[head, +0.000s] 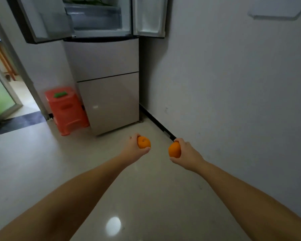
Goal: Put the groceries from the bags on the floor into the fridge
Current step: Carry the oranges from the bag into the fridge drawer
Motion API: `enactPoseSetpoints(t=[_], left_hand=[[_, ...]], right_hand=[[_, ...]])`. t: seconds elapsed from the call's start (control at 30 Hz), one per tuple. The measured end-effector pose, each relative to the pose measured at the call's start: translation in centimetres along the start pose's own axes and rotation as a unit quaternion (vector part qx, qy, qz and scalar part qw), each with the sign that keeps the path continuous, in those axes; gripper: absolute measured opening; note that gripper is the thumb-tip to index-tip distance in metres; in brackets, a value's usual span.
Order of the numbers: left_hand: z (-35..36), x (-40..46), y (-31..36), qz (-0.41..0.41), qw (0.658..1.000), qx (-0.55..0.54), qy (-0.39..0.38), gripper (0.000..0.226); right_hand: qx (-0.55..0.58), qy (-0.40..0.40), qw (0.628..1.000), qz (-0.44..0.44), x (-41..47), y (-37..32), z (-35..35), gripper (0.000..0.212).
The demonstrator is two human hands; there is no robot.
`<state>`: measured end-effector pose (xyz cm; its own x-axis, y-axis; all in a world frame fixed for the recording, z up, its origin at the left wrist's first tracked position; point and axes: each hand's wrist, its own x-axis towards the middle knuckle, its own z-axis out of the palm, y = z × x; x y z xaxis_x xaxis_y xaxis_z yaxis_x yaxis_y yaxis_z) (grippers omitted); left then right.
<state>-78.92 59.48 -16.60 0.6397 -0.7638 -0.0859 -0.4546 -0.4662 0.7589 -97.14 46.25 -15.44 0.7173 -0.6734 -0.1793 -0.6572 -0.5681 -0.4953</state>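
Left hand wraps one orange; right hand wraps second orange. Judged light, firm, round, roll-prone; whole-palm grip suits. Fridge doors open ahead.

I see a glossy pale tiled floor with a round light reflection near the bottom. A plain grey-white wall runs along the right, edged by a dark skirting strip. On the left, an orange-red plastic stool stands against another wall, beside a doorway with a dark threshold strip and green-tinted glass.
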Motion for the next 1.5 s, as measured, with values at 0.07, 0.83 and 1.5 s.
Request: enactPoseSetpoints(t=[0.07, 0.83, 1.5], left_hand=[[-1.0, 4.7, 1.0, 0.002, 1.0, -0.007, 0.006, 0.061], [-16.3, 51.4, 5.4, -0.041, 0.964, -0.199, 0.171, 0.052], [-44.5, 86.8, 5.1, -0.023, 0.808, -0.53, 0.257, 0.033]], right_hand=[[-0.008, 0.007, 1.0, 0.003, 4.5, -0.3, -1.9, 0.072], [0.143, 0.032, 0.98, -0.136, 57.8, -13.5, -16.9, 0.073], [0.508, -0.049, 0.843, -0.17, 96.9, -41.5, -22.2, 0.063]])
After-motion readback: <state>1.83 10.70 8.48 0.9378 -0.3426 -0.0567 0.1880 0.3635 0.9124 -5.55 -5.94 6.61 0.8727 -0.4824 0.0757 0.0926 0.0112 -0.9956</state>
